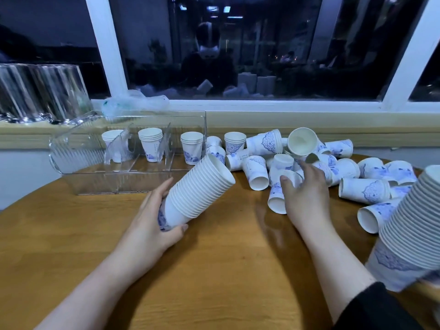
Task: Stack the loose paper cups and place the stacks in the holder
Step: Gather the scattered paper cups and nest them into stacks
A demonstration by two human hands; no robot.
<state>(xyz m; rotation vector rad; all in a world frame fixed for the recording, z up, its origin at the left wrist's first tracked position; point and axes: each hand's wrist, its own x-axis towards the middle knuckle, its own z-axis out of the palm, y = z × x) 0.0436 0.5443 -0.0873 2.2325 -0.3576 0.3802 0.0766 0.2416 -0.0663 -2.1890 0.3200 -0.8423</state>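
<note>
While gripped: stack (198,190), left hand (152,222).

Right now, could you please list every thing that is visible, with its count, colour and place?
clear plastic cup holder: one, transparent, back left of table, lid open.
short stacks of white-and-blue paper cups: three, upright, one in each holder compartment.
loose white-and-blue paper cups: many, mostly lying on their sides, piled at centre right.
tall stack of white paper cups: one, leaning, at the right edge.
round wooden table: one, brown, under everything.
crumpled plastic bag: one, clear, on the window sill.
ribbed clear containers: count unclear, far left.
left hand: its grip holds a tilted stack of white paper cups.
right hand: curling over a loose cup in the pile.
</note>
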